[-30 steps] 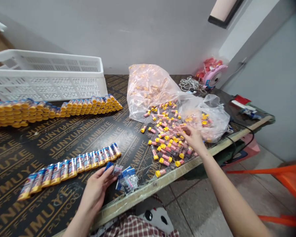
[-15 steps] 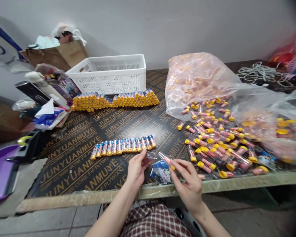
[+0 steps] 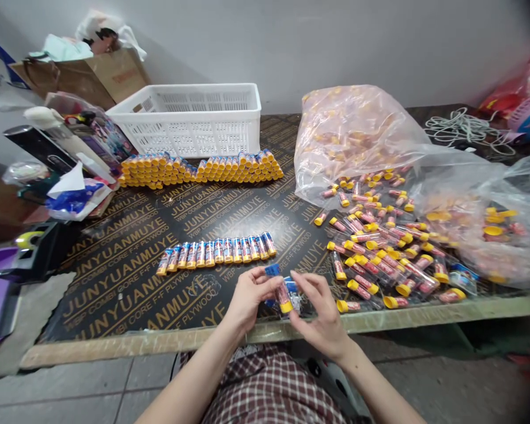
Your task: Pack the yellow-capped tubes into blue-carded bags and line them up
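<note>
My left hand [image 3: 251, 297] pinches a small clear tube [image 3: 284, 296] with a yellow end pointing down, near the table's front edge. A blue label piece [image 3: 272, 270] shows at its fingertips. Just right of the tube is my right hand [image 3: 320, 315], thumb and fingers apart, with nothing gripped between them. Blue and clear pieces lie on the table behind and between the hands, partly hidden. Beyond them stretches a row of blue-labelled tubes [image 3: 219, 251] with yellow ends. To the right lies a loose heap of pink-labelled tubes [image 3: 380, 253] with yellow ends.
A white basket [image 3: 203, 131] stands at the back, with stacked yellow-ended tubes [image 3: 238, 169] before it. Large clear bags [image 3: 357, 126] of tubes fill the back right. White cord [image 3: 472, 129] lies beyond. Bottles, papers and a black dustpan-like object [image 3: 42, 253] are at left.
The tube has passed from my right hand to my left and now points yellow end down. My right hand has opened. A blue piece now shows at my left fingers. The view has shifted slightly.
</note>
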`<state>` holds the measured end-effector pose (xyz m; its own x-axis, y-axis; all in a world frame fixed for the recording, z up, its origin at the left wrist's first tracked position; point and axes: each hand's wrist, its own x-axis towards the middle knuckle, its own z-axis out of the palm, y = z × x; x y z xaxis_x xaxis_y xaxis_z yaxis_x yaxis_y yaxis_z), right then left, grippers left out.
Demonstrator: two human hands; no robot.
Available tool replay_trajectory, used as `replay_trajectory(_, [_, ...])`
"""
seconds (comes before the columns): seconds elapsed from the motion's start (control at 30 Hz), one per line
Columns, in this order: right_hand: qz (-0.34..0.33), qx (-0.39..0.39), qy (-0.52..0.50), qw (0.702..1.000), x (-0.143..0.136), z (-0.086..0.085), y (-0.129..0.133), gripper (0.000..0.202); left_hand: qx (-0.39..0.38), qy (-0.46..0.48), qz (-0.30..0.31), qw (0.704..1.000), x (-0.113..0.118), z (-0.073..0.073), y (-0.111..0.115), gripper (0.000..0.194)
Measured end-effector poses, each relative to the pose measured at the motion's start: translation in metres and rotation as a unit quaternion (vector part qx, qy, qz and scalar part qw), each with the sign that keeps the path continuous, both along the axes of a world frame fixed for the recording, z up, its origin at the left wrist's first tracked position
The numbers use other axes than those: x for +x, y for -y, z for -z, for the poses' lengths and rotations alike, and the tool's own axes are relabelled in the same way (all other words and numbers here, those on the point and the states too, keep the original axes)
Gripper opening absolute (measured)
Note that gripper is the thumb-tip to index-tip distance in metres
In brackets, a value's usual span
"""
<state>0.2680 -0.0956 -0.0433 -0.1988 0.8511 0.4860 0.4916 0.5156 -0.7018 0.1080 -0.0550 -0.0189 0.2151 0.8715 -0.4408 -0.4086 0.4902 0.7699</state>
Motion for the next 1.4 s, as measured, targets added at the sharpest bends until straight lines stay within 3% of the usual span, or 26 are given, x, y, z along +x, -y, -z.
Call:
replay_trajectory(0.13, [-0.073,-0.049,-0.023,0.996,0.005,-0.003,-0.008,0.082,-0.005,-0.024,0.090,0.996,0.002,-0.002,0.007,0.037])
replay_trajectory(0.3, [-0.142,-0.095,-0.055,0.984,0.007,-0.003,-0.009,0.086,-0.008,-0.018,0.114,0.993,0.003,-0.001,0.011,0.034])
replay_trajectory(0.6, [-0.132,-0.110,-0.109,0.979,0.006,0.002,-0.006,0.089,-0.028,-0.001,0.108,0.994,0.005,0.002,0.013,0.039])
replay_trajectory(0.83, [-0.136,-0.112,-0.061,0.982,0.011,-0.004,-0.014,0.085,-0.008,-0.026,0.099,0.995,0.007,-0.004,0.004,0.037])
replay_trajectory(0.9, [-0.083,-0.101,0.001,0.991,0.026,-0.005,-0.024,0.084,0.038,-0.065,0.083,0.994,0.002,-0.004,-0.014,0.034])
replay_trajectory(0.93, [-0.024,-0.084,0.036,0.995,0.036,-0.004,-0.031,0.081,0.067,-0.100,0.072,0.990,-0.001,-0.003,-0.026,0.033])
replay_trajectory(1.0, [0.123,-0.041,0.115,0.985,0.059,0.002,-0.045,0.067,0.125,-0.216,0.046,0.967,-0.007,0.001,-0.054,0.030])
replay_trajectory(1.1, [0.252,-0.019,0.277,0.927,0.089,0.015,-0.062,0.041,0.193,-0.447,0.008,0.873,-0.013,0.010,-0.093,0.033])
replay_trajectory(1.2, [0.255,-0.032,0.382,0.888,0.099,0.023,-0.066,0.036,0.235,-0.567,0.023,0.789,-0.010,0.017,-0.115,0.040])
replay_trajectory(1.3, [0.246,-0.042,0.409,0.878,0.095,0.024,-0.063,0.044,0.246,-0.611,0.061,0.750,-0.004,0.016,-0.119,0.040])
replay_trajectory(1.4, [0.247,-0.055,0.404,0.879,0.090,0.025,-0.059,0.047,0.260,-0.648,0.046,0.714,-0.002,0.008,-0.106,0.044])
